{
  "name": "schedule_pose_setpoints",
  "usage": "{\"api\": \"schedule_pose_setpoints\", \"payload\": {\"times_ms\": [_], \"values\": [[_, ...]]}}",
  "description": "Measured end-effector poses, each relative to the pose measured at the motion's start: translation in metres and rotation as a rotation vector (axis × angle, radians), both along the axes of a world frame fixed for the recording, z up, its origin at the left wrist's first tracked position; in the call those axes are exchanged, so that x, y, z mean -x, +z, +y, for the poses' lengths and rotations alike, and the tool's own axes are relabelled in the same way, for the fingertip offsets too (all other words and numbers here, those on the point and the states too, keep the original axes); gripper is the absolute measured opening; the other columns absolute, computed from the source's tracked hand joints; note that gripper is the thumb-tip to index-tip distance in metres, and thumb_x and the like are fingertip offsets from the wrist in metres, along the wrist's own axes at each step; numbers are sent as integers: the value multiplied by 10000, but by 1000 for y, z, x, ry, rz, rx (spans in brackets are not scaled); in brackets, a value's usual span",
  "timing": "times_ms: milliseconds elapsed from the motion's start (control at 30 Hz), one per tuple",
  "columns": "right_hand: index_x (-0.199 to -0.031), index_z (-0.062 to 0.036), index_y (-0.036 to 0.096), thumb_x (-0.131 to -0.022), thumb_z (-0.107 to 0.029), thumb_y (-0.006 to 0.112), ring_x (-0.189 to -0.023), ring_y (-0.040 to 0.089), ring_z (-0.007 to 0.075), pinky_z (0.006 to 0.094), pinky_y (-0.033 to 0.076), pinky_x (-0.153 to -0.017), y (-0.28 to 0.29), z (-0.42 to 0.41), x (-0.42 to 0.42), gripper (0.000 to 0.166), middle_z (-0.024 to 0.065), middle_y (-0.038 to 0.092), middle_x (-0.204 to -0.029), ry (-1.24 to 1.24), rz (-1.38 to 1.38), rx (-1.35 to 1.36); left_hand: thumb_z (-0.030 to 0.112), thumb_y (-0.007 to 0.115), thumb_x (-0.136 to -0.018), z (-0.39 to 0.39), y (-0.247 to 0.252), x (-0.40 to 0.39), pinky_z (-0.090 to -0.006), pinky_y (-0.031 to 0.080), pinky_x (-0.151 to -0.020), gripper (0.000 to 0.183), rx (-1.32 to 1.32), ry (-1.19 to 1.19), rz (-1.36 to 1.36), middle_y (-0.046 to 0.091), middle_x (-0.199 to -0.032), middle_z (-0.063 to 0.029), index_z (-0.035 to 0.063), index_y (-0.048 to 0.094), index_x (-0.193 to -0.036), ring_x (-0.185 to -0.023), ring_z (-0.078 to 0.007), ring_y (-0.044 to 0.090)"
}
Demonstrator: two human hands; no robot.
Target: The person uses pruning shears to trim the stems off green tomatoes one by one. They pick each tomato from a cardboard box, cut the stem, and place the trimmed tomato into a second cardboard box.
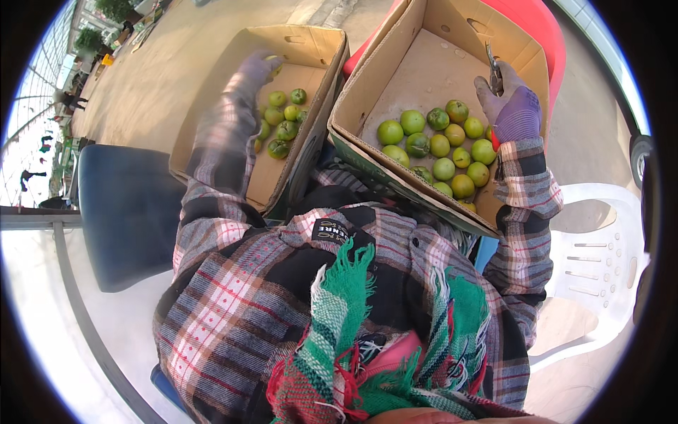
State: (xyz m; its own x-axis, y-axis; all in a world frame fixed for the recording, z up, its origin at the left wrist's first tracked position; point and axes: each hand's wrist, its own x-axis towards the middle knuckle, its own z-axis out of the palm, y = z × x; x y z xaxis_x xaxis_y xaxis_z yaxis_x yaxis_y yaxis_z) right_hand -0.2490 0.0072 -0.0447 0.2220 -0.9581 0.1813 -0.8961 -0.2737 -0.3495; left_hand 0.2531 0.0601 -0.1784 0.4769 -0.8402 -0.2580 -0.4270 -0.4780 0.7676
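Note:
My left hand (258,70), gloved in purple and blurred, is inside the left cardboard box (316,53) near its far end. At its fingertips is a yellow-green tomato (274,62), partly covered by the fingers. Several green tomatoes (286,130) lie on that box's bottom, nearer to me. My right hand (511,103), in a purple and grey glove, holds small metal snips (494,71) with the tip pointing away from me. It is over the right side of the right cardboard box (392,69), where several green and orange-tinged tomatoes (439,146) are gathered at the near end.
A red plastic chair (553,47) is under the right box. To my right stands a white plastic chair (593,259), with a vehicle wheel (641,159) beyond. A dark blue padded seat (127,217) is at my left. Far left, a person (71,99) stands near potted plants (89,40).

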Motion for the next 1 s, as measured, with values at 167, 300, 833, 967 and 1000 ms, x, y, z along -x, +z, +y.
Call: {"api": "schedule_pose_setpoints", "payload": {"times_ms": [167,300,833,967,1000], "values": [[-1139,-70,617,-880,-409,671,-928,694,329,434,531,-822,4,4,-6,430,156,701,-960,31,38,-27,317,800,-819,59,-107,-22,-387,539,-901,537,-210,-17,-538,685,-1163,-150,135,616,-1290,-1028,-287,673],[-1112,-73,622,-870,-430,673,-934,694,332,437,530,-822,6,5,2,434,159,703,-960,-20,34,-59,264,809,-767,65,-111,23,-419,490,-1004,550,-196,-193,-710,654,-1240,-161,167,625,-1276,-1140,-352,625],[-1117,-100,653,-858,-494,655,-981,684,378,472,530,-864,-9,-21,37,472,207,709,-971,-159,-3,23,197,636,-989,-36,40,96,-251,515,-841,281,651,-110,-214,690,-1057,-63,5,660,-1192,-936,-114,628],[-1113,-78,649,-861,-473,667,-948,694,365,467,540,-836,-14,-29,38,469,196,713,-954,-204,-46,179,188,671,-956,-61,121,220,-197,470,-679,225,823,-679,82,649,-912,19,14,690,-1098,-757,-35,544],[-1110,-72,646,-863,-469,669,-940,697,358,464,543,-827,-12,-30,45,468,192,715,-949,-249,-32,239,220,671,-949,-67,122,257,-258,519,-765,225,602,-691,-56,686,-935,-37,40,691,-1082,-822,-108,628]]}}
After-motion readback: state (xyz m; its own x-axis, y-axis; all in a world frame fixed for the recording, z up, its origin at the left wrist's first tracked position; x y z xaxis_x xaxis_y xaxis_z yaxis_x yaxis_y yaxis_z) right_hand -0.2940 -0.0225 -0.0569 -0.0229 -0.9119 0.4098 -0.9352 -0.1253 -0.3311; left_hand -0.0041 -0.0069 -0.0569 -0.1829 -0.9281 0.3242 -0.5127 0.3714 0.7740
